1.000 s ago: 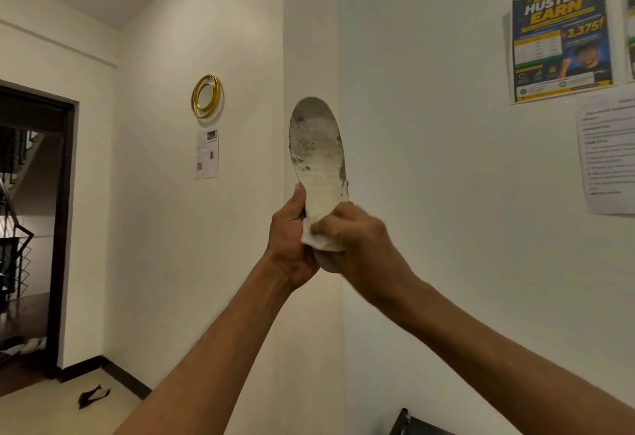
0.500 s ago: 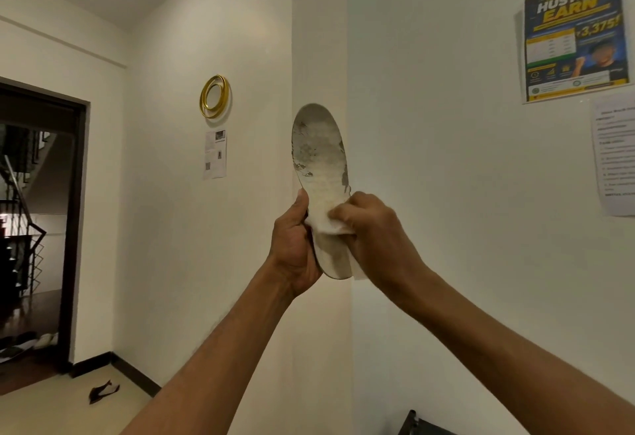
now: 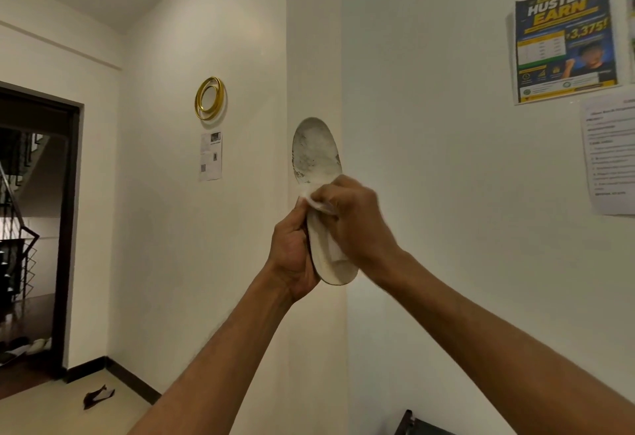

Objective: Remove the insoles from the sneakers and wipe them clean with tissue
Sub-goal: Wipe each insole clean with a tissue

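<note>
A worn white insole [image 3: 314, 156] with dark scuff marks stands upright in the air in front of a wall corner. My left hand [image 3: 292, 256] grips its lower half from the left, near the heel. My right hand [image 3: 354, 225] holds a white tissue [image 3: 311, 199] pressed against the middle of the insole, fingers curled round it. The hand is slightly blurred. No sneakers show in this view.
White walls meet at a corner right behind the insole. A gold ring ornament [image 3: 209, 98] and a paper notice [image 3: 210, 155] hang left; a poster [image 3: 563, 39] hangs right. A dark doorway [image 3: 34, 228] opens at far left. A dark scrap [image 3: 98, 397] lies on the floor.
My right hand with the tissue has slid up the insole from near the heel to its middle. The insole and left hand sit a little lower in view.
</note>
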